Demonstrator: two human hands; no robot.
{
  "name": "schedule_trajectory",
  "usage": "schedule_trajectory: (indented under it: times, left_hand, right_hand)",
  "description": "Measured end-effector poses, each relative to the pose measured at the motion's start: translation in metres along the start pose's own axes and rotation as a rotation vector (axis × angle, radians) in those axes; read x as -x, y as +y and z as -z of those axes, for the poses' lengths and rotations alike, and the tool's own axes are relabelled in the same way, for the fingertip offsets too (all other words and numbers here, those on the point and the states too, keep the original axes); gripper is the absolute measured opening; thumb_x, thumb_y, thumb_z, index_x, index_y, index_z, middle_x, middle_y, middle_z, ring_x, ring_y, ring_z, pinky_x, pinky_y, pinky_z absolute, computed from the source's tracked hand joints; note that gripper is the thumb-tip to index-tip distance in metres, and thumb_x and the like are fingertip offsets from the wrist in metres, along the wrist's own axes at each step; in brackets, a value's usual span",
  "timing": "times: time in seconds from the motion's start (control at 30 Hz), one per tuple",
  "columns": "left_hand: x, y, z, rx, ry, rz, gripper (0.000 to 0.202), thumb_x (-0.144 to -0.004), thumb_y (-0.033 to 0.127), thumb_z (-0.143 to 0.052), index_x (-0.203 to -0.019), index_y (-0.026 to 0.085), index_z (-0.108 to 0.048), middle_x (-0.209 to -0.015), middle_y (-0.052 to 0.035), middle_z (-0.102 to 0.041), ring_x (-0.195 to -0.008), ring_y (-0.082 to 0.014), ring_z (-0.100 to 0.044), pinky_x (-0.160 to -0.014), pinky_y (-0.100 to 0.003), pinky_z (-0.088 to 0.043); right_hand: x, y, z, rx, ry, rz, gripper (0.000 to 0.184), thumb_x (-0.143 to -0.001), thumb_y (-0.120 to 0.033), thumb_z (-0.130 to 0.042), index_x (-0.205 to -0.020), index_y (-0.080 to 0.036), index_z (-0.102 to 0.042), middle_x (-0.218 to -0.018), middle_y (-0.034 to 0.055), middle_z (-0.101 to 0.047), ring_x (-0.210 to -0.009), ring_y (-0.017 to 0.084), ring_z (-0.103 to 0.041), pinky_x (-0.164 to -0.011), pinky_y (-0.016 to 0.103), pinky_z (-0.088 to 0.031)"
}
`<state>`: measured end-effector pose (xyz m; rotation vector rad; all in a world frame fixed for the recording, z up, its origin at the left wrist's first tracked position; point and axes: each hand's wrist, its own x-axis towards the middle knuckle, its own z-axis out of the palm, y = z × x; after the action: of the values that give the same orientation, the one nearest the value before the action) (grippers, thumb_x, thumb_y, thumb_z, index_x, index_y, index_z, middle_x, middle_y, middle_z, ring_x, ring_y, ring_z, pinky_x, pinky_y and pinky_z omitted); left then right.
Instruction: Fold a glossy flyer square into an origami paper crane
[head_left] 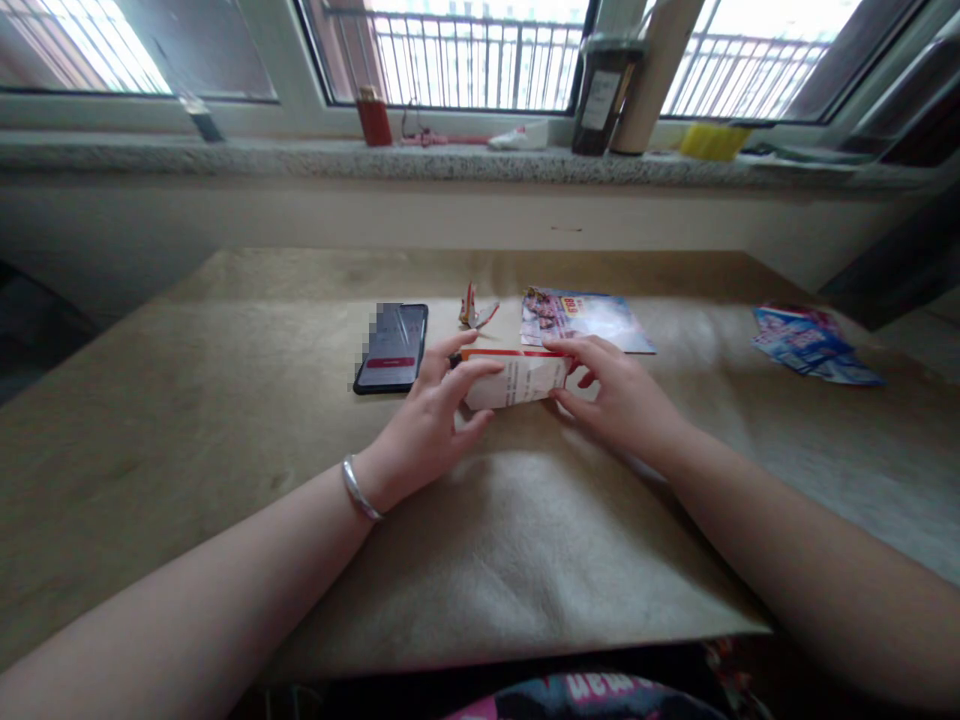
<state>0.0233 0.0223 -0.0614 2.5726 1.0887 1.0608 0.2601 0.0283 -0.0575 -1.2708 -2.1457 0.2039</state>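
Our left hand is curling around the left end of a white printed packet with an orange-red top edge, while our right hand is gripping its right end, thumb near the lower corner. We are holding it between both hands over the worktop. A phone is lying just beside our left hand; beyond the packet, a crumpled scrap is sitting near a colourful leaflet. Blue wrappers are lying well apart, off to our right.
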Motion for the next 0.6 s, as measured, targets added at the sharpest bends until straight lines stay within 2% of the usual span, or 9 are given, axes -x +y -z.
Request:
schedule_trajectory:
  times: [0.07, 0.13, 0.27, 0.33, 0.43, 0.53, 0.6]
  left_hand:
    - [-0.001, -0.003, -0.002, 0.016, 0.106, 0.027, 0.058, -0.076, 0.008, -0.058, -0.129, 0.024, -0.039, -0.133, -0.0103, -0.035, -0.128, -0.0226, -0.034, -0.107, -0.043, -0.035]
    - [-0.001, -0.006, -0.004, 0.072, 0.18, 0.062, 0.07, -0.075, 0.004, -0.055, -0.136, 0.024, -0.029, -0.131, -0.0106, -0.04, -0.118, -0.0194, -0.045, -0.102, -0.039, -0.041]
    - [0.0, -0.009, -0.004, 0.21, 0.094, 0.09, 0.076, -0.076, 0.002, -0.052, -0.141, 0.022, -0.017, -0.101, -0.0034, -0.063, -0.095, -0.014, -0.06, -0.098, -0.036, -0.043]
    - [0.001, -0.006, -0.002, 0.24, 0.042, 0.062, 0.071, -0.077, 0.004, -0.052, -0.139, 0.021, -0.022, -0.093, -0.0012, -0.067, -0.093, -0.0136, -0.062, -0.1, -0.036, -0.041]
    - [0.0, -0.001, 0.002, 0.274, -0.041, -0.017, 0.054, -0.079, 0.009, -0.054, -0.129, 0.02, -0.037, -0.096, -0.0031, -0.068, -0.097, -0.0161, -0.062, -0.097, -0.036, -0.043]
    - [-0.001, 0.0, 0.006, 0.197, -0.161, -0.093, 0.033, -0.081, 0.018, -0.056, -0.114, 0.02, -0.052, -0.096, -0.0029, -0.069, -0.098, -0.0174, -0.061, -0.102, -0.041, -0.037]
    - [-0.002, -0.002, 0.007, 0.127, -0.268, -0.141, 0.027, -0.081, 0.024, -0.057, -0.108, 0.021, -0.058, -0.104, -0.0043, -0.067, -0.101, -0.0181, -0.059, -0.1, -0.04, -0.038]
  right_hand:
    - [0.001, -0.003, 0.002, 0.017, -0.027, 0.024, 0.045, -0.076, -0.019, -0.057, -0.12, -0.024, -0.051, -0.107, 0.0062, -0.06, -0.084, 0.018, -0.059, -0.07, 0.03, -0.051]
    - [0.001, -0.004, 0.003, 0.036, -0.067, 0.054, 0.039, -0.077, -0.02, -0.056, -0.116, -0.023, -0.053, -0.105, 0.0051, -0.063, -0.079, 0.016, -0.06, -0.07, 0.028, -0.049]
    - [0.002, -0.003, 0.007, 0.146, -0.172, 0.084, 0.015, -0.08, -0.027, -0.056, -0.094, -0.022, -0.06, -0.09, 0.003, -0.066, -0.075, 0.016, -0.06, -0.064, 0.026, -0.044]
    - [0.001, 0.001, 0.01, 0.219, -0.237, 0.109, 0.011, -0.08, -0.029, -0.056, -0.086, -0.021, -0.06, -0.086, 0.0039, -0.065, -0.077, 0.018, -0.06, -0.064, 0.027, -0.042]
    - [0.0, 0.006, 0.012, 0.229, -0.35, 0.157, 0.009, -0.079, -0.027, -0.057, -0.084, -0.022, -0.062, -0.086, 0.0033, -0.065, -0.08, 0.018, -0.059, -0.066, 0.027, -0.042]
    - [-0.002, 0.01, 0.014, 0.187, -0.428, 0.172, 0.011, -0.077, -0.021, -0.058, -0.085, -0.024, -0.064, -0.087, 0.0016, -0.064, -0.08, 0.016, -0.058, -0.068, 0.026, -0.042]
    - [-0.002, 0.011, 0.014, 0.185, -0.445, 0.176, 0.014, -0.076, -0.018, -0.056, -0.086, -0.024, -0.064, -0.088, 0.0018, -0.064, -0.081, 0.016, -0.058, -0.069, 0.026, -0.042]
